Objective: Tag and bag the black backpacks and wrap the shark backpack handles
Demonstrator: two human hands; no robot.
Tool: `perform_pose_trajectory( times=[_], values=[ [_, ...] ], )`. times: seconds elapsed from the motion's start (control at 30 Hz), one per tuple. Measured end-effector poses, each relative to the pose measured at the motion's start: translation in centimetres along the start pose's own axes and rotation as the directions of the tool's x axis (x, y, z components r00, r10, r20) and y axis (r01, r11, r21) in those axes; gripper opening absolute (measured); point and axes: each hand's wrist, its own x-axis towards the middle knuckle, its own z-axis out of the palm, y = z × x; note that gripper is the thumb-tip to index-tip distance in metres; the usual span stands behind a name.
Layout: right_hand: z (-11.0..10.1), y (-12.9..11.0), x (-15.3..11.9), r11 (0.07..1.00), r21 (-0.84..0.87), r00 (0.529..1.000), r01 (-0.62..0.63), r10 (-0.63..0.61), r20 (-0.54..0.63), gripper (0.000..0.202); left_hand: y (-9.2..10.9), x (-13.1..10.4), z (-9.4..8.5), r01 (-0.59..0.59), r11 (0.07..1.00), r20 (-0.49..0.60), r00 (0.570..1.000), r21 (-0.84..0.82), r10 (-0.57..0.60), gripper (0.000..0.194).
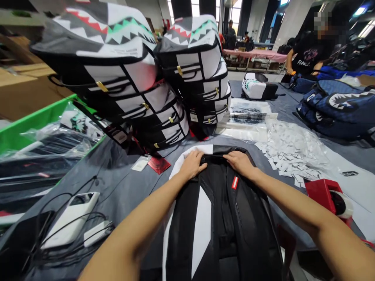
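A black and white backpack (202, 230) lies in front of me with its shoulder straps facing up. My left hand (192, 164) grips its top edge on the left side, the fingers curled over the rim and the thumb apart near the strap. On the right side of the same edge, my right hand (240, 162) is closed on the dark fabric, its fingertips by the top handle area. A small red and white tag (234, 182) sits on the right strap. The undersides of my fingers are partly hidden.
Stacked backpacks (131, 74) and a second stack (202, 66) stand ahead. A red tape dispenser (320, 195) and a heap of white slips (293, 156) are right. Left lie a white power bank (72, 220), cables and a green-edged bin (35, 113). A co-worker (310, 52) stands beyond blue backpacks (336, 105).
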Motion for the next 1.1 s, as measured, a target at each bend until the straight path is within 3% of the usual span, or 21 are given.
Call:
perform_pose_trajectory(
  times=[0.1,0.17,0.33,0.43,0.53,0.67,0.8,0.97,1.1],
  values=[
    [1.6,1.3,2.2,0.994,0.076,0.994,-0.080,0.074,0.084,0.034,-0.7,2.5,0.7,0.104,0.994,0.102,0.989,0.033,-0.107,0.038],
    [2.0,2.2,3.8,0.987,0.099,0.987,-0.127,0.116,0.109,0.035,-0.4,3.7,0.2,0.141,0.988,0.143,0.979,0.057,-0.148,0.047],
    [2.8,2.7,5.8,0.982,0.057,0.983,-0.182,0.180,0.036,0.033,3.6,4.7,-1.1,0.139,0.987,0.092,0.985,0.080,-0.146,0.081],
    [3.5,2.0,5.7,0.974,0.031,0.974,-0.226,0.227,-0.016,0.033,6.4,4.5,0.3,0.098,0.993,0.183,0.977,0.068,-0.109,0.089],
    [3.0,1.9,5.2,0.970,0.027,0.969,-0.241,0.242,-0.057,0.035,7.6,4.1,2.1,0.075,0.995,0.263,0.961,0.064,-0.089,0.092],
    [-0.2,4.0,5.1,0.962,-0.011,0.960,-0.272,0.271,-0.069,0.047,7.1,3.7,3.1,0.068,0.996,0.175,0.982,0.050,-0.076,0.084],
    [-2.6,7.3,7.1,0.962,-0.043,0.951,-0.271,0.274,0.141,0.055,6.6,3.3,3.4,0.068,0.997,0.108,0.992,0.033,-0.071,0.080],
    [-1.4,9.7,12.3,0.971,-0.039,0.917,-0.238,0.237,0.320,0.045,5.9,3.4,4.1,0.015,1.000,-0.036,0.999,0.011,-0.015,0.074],
    [-0.6,9.8,13.8,0.968,-0.057,0.912,-0.246,0.251,0.326,0.029,4.9,4.7,4.4,0.020,0.998,-0.140,0.990,0.061,-0.011,0.077]
  ],
)
